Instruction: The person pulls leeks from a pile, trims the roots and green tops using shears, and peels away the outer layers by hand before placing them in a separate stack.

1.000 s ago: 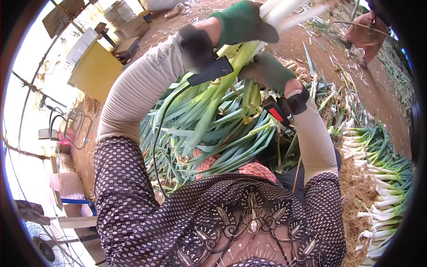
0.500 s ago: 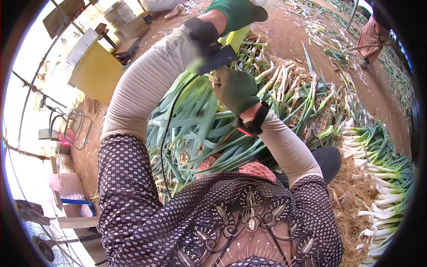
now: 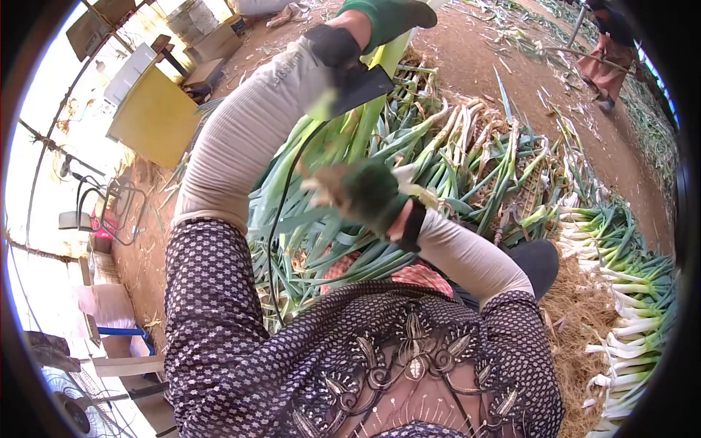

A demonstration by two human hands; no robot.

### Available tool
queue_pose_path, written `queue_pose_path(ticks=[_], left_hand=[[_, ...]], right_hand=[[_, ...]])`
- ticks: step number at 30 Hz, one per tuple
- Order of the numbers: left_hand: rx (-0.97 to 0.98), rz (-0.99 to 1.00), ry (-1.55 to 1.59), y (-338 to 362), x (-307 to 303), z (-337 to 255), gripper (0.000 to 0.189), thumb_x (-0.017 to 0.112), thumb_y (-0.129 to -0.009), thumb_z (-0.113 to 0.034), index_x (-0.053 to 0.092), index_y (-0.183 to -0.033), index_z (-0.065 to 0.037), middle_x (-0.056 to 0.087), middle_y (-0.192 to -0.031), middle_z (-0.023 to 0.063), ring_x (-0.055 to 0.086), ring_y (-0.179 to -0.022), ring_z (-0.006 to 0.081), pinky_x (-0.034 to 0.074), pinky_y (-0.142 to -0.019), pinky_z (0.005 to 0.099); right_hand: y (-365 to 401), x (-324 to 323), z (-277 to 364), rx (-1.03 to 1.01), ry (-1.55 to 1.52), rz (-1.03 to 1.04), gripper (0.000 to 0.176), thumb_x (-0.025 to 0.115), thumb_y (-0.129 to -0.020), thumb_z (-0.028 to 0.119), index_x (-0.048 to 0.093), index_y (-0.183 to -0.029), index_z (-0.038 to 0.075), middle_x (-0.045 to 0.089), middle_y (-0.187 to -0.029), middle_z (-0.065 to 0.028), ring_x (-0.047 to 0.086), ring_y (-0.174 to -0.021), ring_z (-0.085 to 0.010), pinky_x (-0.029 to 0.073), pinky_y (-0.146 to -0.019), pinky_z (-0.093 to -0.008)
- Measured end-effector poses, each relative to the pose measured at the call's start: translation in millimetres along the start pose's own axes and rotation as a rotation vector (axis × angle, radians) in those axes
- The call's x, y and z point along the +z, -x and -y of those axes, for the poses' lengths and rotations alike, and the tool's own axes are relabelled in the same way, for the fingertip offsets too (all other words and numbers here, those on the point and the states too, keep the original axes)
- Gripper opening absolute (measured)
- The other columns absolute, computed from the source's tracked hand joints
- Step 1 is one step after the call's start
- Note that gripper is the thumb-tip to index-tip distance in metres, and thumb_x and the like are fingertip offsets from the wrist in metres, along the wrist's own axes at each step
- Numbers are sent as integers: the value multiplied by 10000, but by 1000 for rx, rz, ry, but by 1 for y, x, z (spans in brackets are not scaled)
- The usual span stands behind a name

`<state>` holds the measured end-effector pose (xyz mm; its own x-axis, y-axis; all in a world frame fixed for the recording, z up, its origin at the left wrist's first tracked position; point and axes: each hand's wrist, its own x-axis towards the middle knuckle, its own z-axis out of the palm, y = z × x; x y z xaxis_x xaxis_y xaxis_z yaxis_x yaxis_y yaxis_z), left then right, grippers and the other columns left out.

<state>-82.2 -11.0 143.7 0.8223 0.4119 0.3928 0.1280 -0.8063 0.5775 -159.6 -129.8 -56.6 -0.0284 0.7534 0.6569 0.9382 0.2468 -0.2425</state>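
At the top edge, my left hand (image 3: 387,20), in a green glove, is closed round a leek (image 3: 394,52); its pale shaft shows beyond the fingers and its green leaves hang toward me. Lower and nearer my body is my right hand (image 3: 371,196), also gloved in green, over a heap of long leek leaves (image 3: 303,219). Motion smears its fingers, so what they hold, if anything, is unclear. A dark flat device (image 3: 363,91) with a black cable sits by my left wrist and covers part of the leek.
Trimmed leeks (image 3: 635,314) lie in a row at the right, beside a pile of stringy roots (image 3: 577,314). More leeks (image 3: 467,139) lie ahead. A person (image 3: 610,55) stands at the upper right holding a long stick. At the left are a yellow box (image 3: 155,117) and a metal frame (image 3: 128,208).
My right hand has moved down from the leek toward my body, and its fingers are now blurred. My left hand has barely moved. The person at the upper right is more fully in view.
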Motion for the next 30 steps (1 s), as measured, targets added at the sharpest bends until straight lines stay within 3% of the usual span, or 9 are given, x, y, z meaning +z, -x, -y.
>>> queue_pose_path(ticks=[2, 3, 5, 8, 10, 15, 19, 28, 30], left_hand=[[21, -53, 19, -15, -1, 13, 540, 768, -677, -380, 694, -994, 51, 705, -866, 203, 690, -828, 296, 520, -746, 379], [-25, -126, -141, -21, -7, 11, 562, 770, -681, -392, 690, -1013, 54, 706, -893, 224, 696, -851, 308, 529, -751, 386], [-31, -196, -167, -31, -15, 20, 560, 768, -688, -402, 694, -999, 58, 707, -891, 232, 699, -847, 313, 534, -746, 387], [-60, -117, -210, -22, -32, 22, 515, 761, -706, -417, 720, -948, 35, 715, -857, 204, 703, -815, 300, 538, -732, 386], [-23, -88, -217, -24, -32, 26, 496, 759, -710, -421, 730, -938, 19, 719, -844, 183, 703, -805, 286, 537, -732, 384], [-97, -58, -156, -14, -24, 8, 488, 761, -709, -418, 733, -942, 9, 717, -845, 164, 689, -780, 262, 535, -735, 377], [-137, -62, -108, -15, -16, 8, 519, 773, -689, -405, 722, -966, 31, 710, -868, 190, 683, -804, 264, 532, -758, 369], [-111, -108, -176, -19, -14, 28, 521, 767, -698, -392, 710, -993, 33, 714, -898, 200, 699, -854, 272, 531, -772, 364], [-102, -147, -207, -29, -15, 32, 514, 760, -704, -402, 713, -975, 33, 715, -885, 200, 703, -845, 276, 534, -765, 365]], right_hand=[[20, 26, 18, -149, -222, 60, 102, 592, -827, 183, 582, -918, 138, 596, -633, -46, 635, -561, -248, 487, -512, -379], [38, 41, 25, -267, -243, 172, 117, 589, -846, 192, 590, -950, 138, 589, -629, -48, 628, -549, -240, 478, -496, -375], [52, 49, 33, -352, -366, 106, 143, 563, -912, 224, 599, -1021, 140, 591, -638, -64, 609, -516, -219, 443, -437, -363], [27, 17, 7, 80, -154, 245, 299, 636, -884, 286, 591, -1144, 147, 628, -690, -51, 648, -593, -248, 501, -524, -347], [-4, -17, -9, 283, 55, -52, 340, 618, -917, 341, 580, -1182, 132, 631, -653, -52, 630, -527, -252, 481, -489, -356], [-33, -17, -53, 273, 455, -177, 375, 685, -845, 300, 599, -1142, 89, 643, -639, -54, 635, -522, -253, 490, -505, -378], [-34, 5, -74, 261, 442, -239, 325, 704, -806, 281, 620, -1062, 100, 649, -647, -70, 660, -598, -277, 504, -572, -398], [-25, 2, -50, 496, 92, 15, 283, 618, -882, 328, 625, -1099, 146, 657, -670, -122, 662, -612, -306, 507, -558, -426], [-2, 23, -42, 519, -36, 338, 356, 551, -915, 369, 634, -1193, 163, 662, -681, -131, 657, -576, -308, 516, -543, -436]])
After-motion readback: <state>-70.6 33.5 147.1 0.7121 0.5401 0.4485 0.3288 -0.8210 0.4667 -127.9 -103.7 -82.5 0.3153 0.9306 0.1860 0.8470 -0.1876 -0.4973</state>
